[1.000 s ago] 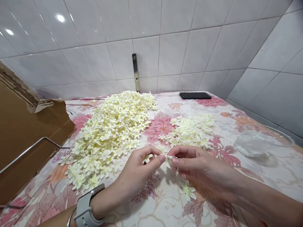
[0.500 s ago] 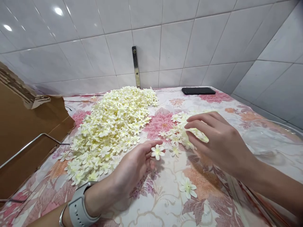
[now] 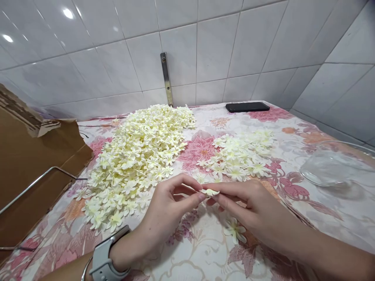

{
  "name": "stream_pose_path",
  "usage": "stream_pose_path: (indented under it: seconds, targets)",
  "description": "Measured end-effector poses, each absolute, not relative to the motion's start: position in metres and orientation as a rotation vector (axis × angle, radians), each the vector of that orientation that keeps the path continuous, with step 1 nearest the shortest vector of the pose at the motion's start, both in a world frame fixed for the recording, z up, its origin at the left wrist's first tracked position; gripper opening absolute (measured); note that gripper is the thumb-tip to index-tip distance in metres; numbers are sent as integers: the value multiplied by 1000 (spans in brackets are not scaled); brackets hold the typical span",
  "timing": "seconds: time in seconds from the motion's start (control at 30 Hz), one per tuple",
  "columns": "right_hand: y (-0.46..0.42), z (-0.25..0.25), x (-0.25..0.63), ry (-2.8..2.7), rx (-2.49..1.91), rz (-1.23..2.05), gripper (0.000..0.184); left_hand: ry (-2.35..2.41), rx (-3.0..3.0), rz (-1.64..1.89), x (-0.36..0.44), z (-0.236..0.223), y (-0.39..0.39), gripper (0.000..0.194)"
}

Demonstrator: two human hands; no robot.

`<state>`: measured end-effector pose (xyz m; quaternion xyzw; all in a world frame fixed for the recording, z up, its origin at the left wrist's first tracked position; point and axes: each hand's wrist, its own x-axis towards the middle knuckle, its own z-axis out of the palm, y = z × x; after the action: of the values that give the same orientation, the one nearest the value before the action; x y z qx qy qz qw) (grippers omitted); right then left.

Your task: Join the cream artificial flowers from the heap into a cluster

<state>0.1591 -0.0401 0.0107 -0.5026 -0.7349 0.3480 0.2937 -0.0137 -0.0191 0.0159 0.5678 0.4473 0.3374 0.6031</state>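
Observation:
A small cream-white artificial flower (image 3: pixel 209 192) is pinched between both hands, seen edge-on above the tablecloth. My left hand (image 3: pixel 175 203) grips its left side between thumb and fingers. On its right side, my right hand (image 3: pixel 246 203) has thumb and forefinger closed on the petals. Just below the right hand, a single flower (image 3: pixel 234 230) lies on the cloth, partly covered by the hand. A large heap of the same flowers (image 3: pixel 140 152) rises at the left, and a smaller, flatter pile (image 3: pixel 240 154) spreads beyond my right hand.
A floral tablecloth (image 3: pixel 187 257) covers the table up to the tiled wall (image 3: pixel 216 50). At the back right lies a black phone (image 3: pixel 247 107). A clear plastic container (image 3: pixel 325 168) stands at the right. A cardboard box (image 3: pixel 43 164) with a bent metal rod (image 3: pixel 38 183) borders the left side.
My right hand has come back from the smaller pile toward my left hand. Both now pinch one flower; before, my left hand held a flower by itself.

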Motion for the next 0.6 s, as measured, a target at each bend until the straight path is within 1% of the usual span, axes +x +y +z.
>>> stream_pose_path:
  seconds: [0.13,0.37,0.5,0.6]
  targets:
    - [-40,11,160,-1904,-1413,924,30,1083,1313,756,-13,17,-20,9]
    - [-41,7,160,-1855,-1375,972,43,1058,1135,702,-11,18,-20,8]
    - [-40,7,159,-1800,-1364,1044,40,1021,1083,710,-11,15,-17,8]
    - [-33,10,166,-1767,-1375,1050,37,1023,1033,796,-12,11,-13,8]
